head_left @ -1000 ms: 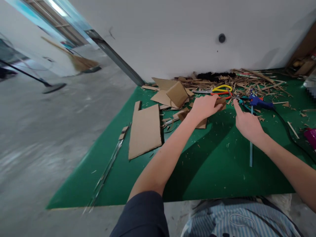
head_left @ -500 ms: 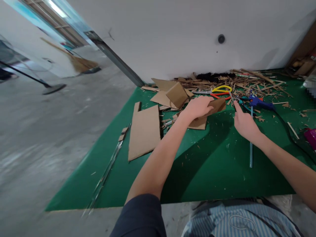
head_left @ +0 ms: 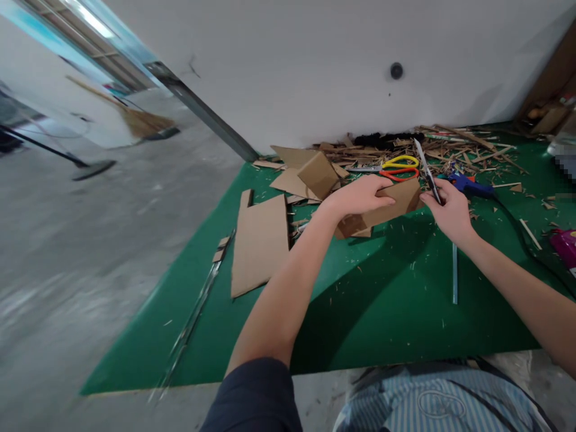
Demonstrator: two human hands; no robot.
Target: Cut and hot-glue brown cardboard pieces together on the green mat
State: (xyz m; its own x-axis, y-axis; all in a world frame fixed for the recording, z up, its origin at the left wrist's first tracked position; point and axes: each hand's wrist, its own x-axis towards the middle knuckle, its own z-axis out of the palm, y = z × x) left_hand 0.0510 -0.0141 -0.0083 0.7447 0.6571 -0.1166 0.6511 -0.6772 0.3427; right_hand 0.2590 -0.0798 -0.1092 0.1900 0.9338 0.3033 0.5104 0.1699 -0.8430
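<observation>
My left hand (head_left: 360, 198) is closed around a bent piece of brown cardboard (head_left: 400, 204), held up over the green table. A utility knife (head_left: 426, 165) with its blade pointing up and away is gripped in my right hand (head_left: 450, 210). The thumb and fingers of that hand are at the cardboard's right end; whether they pinch it I cannot tell. Just behind the cardboard lie scissors (head_left: 399, 165) with yellow and orange handles. A blue glue gun (head_left: 470, 185) sits beyond my right hand, with a pale translucent stick (head_left: 455, 276) below it.
On the green table (head_left: 396, 324), a flat cardboard sheet (head_left: 260, 243) lies left of my left arm. Cardboard offcuts (head_left: 317, 174) and scraps pile along the wall. Thin clear strips (head_left: 193, 327) run near the left edge. A purple item (head_left: 564, 246) is far right.
My right hand has come closer to the cardboard's right end, and the knife now points up. The cardboard has turned, showing more of its face. The view has shifted slightly.
</observation>
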